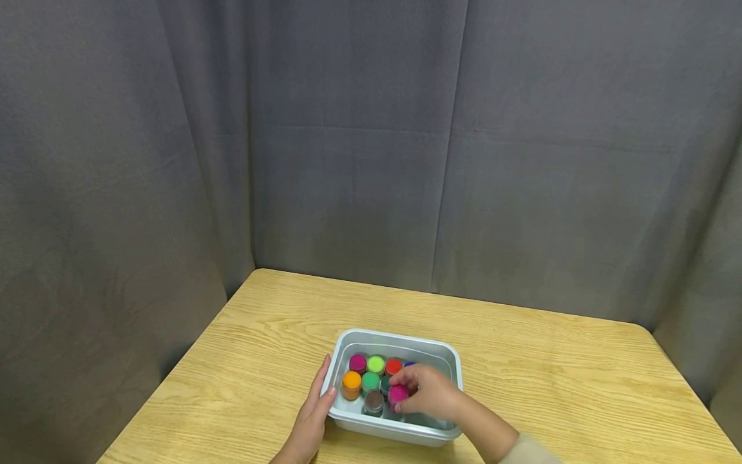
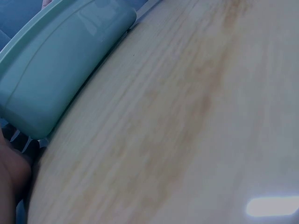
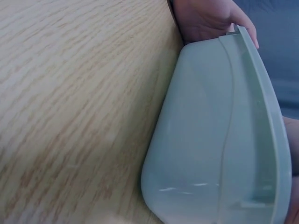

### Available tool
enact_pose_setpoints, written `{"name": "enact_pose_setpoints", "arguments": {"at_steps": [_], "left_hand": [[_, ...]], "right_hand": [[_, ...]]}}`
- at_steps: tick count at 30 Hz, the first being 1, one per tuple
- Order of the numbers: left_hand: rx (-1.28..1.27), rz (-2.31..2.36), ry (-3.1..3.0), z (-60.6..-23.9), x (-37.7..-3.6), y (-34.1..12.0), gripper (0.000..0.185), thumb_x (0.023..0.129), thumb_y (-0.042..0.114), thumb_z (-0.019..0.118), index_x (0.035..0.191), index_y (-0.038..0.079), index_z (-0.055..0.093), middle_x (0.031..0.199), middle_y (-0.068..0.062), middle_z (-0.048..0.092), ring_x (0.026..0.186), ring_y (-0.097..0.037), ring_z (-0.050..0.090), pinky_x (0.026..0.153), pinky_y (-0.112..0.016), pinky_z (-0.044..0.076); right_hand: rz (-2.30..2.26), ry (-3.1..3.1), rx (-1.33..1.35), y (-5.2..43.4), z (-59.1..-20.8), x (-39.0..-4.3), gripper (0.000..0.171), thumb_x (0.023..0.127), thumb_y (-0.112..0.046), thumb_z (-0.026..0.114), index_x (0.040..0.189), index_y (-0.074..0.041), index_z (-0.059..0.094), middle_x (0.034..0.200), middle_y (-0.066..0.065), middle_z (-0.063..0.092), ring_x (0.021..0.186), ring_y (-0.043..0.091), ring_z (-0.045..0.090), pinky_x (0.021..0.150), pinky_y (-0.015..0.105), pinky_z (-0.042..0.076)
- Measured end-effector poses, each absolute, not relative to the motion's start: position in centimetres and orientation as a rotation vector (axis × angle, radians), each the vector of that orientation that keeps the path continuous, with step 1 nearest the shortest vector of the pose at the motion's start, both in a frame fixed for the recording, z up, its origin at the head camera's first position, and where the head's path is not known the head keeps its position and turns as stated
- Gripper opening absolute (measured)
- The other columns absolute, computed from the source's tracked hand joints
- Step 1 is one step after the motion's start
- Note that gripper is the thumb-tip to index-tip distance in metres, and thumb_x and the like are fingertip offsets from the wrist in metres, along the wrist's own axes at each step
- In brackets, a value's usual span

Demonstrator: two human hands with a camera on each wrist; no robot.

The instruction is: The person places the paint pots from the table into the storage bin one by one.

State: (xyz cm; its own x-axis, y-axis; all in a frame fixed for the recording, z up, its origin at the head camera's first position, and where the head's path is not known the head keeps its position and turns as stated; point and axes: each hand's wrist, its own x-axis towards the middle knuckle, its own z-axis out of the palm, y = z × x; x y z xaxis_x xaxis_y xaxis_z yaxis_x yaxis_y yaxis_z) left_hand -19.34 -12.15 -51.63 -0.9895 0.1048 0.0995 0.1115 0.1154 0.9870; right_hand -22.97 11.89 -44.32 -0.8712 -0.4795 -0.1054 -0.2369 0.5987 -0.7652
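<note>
I see the pale bin on the table, long axis left to right. My right hand pinches an upright magenta pot inside; my left hand, fingers straight, rests against the bin's left wall. Pots behind the right hand are hidden.

The surface looks like pale wood or wood-grain laminate, smooth, with a soft sheen that catches a bright glare in the left wrist view. The tub is light grey-green plastic, smooth and slightly glossy, with faint reflections on its wall. The jars inside have bright, matt-looking coloured tops. The curtain behind is dark grey cloth, matt and finely textured.
</note>
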Motion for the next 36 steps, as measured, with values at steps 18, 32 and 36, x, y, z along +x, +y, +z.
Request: {"name": "enact_pose_setpoints", "arguments": {"at_steps": [18, 32, 36], "left_hand": [[-0.235, -2.076, -2.342, -51.61, -19.31, -12.1, 0.058, 0.106, 0.03, 0.034, 0.158, 0.013, 0.014, 0.166, -0.013, 0.009, 0.151, -0.043, 0.006, 0.117, -0.068, 0.006], [-0.226, -2.083, -2.342, -51.66, -19.41, -12.12, 0.059, 0.106, 0.031, 0.034, 0.158, 0.013, 0.013, 0.166, -0.013, 0.009, 0.151, -0.043, 0.007, 0.117, -0.068, 0.006], [-0.232, -2.079, -2.347, -51.68, -19.51, -12.05, 0.059, 0.106, 0.031, 0.034, 0.158, 0.013, 0.013, 0.166, -0.013, 0.009, 0.151, -0.043, 0.006, 0.117, -0.069, 0.006]], "right_hand": [[-1.081, 2.562, -0.557, 11.4, -44.95, -23.06, 0.032, 0.073, -0.004, 0.083, 0.104, -0.005, 0.071, 0.095, 0.001, 0.066, 0.079, 0.014, 0.054, 0.069, 0.024, 0.049], [-1.105, 2.555, -0.54, 11.43, -44.64, -22.98, 0.032, 0.073, -0.004, 0.083, 0.103, -0.005, 0.071, 0.095, 0.004, 0.064, 0.078, 0.014, 0.055, 0.069, 0.024, 0.051], [-1.158, 2.529, -0.544, 11.74, -44.44, -23.01, 0.032, 0.076, -0.005, 0.081, 0.107, -0.005, 0.07, 0.096, 0.005, 0.064, 0.08, 0.014, 0.056, 0.069, 0.024, 0.052]]}}
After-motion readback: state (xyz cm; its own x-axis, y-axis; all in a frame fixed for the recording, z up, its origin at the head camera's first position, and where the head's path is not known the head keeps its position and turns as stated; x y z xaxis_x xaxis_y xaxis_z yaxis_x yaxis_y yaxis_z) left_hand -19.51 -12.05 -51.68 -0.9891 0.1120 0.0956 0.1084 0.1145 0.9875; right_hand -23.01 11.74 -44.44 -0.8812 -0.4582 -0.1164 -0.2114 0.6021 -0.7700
